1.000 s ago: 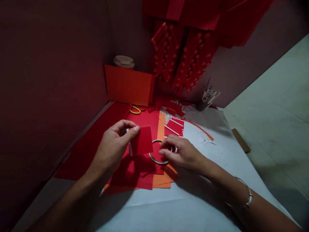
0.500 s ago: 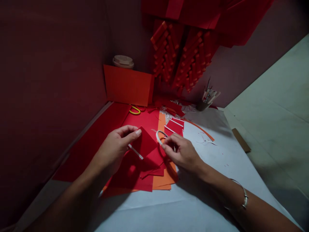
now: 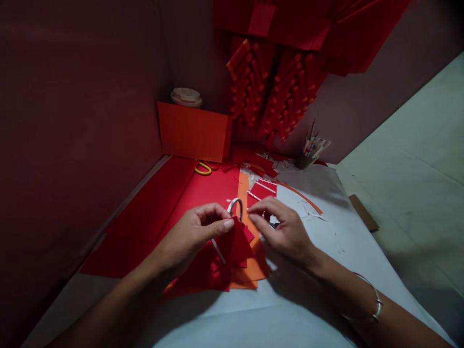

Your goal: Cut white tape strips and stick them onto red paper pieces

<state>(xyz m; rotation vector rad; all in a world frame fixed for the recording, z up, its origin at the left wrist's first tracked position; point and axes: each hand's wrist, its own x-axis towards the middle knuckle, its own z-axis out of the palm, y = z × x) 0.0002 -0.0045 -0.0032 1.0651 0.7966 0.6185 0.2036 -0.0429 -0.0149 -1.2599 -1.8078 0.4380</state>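
My left hand (image 3: 203,229) pinches a small red paper piece (image 3: 237,246) between thumb and fingers. A white strip (image 3: 218,251) runs along the paper's left edge. A curled white strip (image 3: 236,205) loops up by the left fingertips; whether it is fixed to the paper is hard to see. My right hand (image 3: 281,229) is just right of the loop, thumb and index tip almost together; anything between them is too small to make out. Under the hands lie red sheets (image 3: 203,188) and orange sheets (image 3: 259,251). Several red pieces with white strips (image 3: 263,188) lie beyond my right hand.
Yellow-handled scissors (image 3: 203,168) lie at the back, before an upright orange sheet (image 3: 192,130) and a lidded cup (image 3: 186,96). A pen holder (image 3: 304,161) stands at back right. Red paper rolls (image 3: 290,96) hang above. Paper scraps (image 3: 261,164) litter the table (image 3: 348,232).
My left hand has moved right with the red paper, which now tilts downward. The curled white strip, formerly at my right fingers, now stands by the left fingertips. My right fingers have come away from it.
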